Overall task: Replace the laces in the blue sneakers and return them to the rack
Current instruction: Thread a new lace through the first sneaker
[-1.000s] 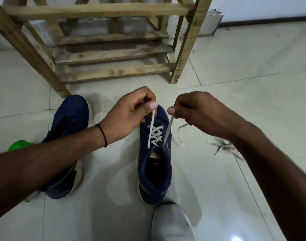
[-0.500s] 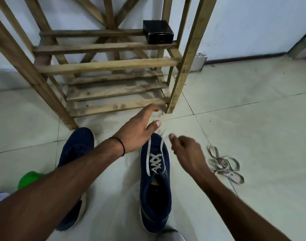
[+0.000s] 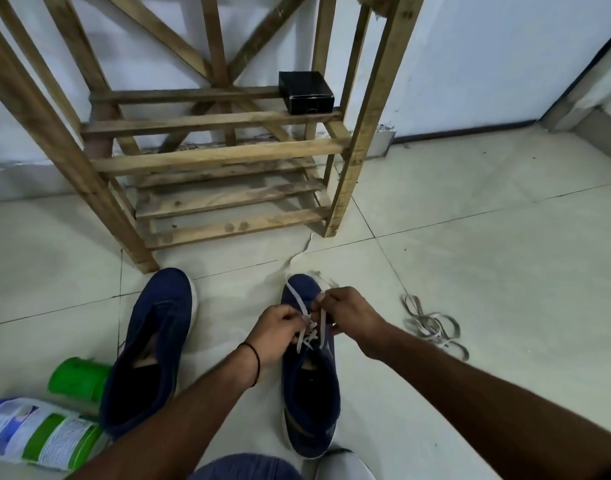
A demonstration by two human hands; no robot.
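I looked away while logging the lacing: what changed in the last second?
The left hand, open and reaching beyond the laced sneaker half a second ago, came back and now pinches the white lace; the right hand pinches it too. The other sneaker, loose laces and rack stayed put.

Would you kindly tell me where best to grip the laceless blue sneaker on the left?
I'd take the laceless blue sneaker by its heel collar, from above on the near side: it stands upright, mouth open upward, heel toward the person.
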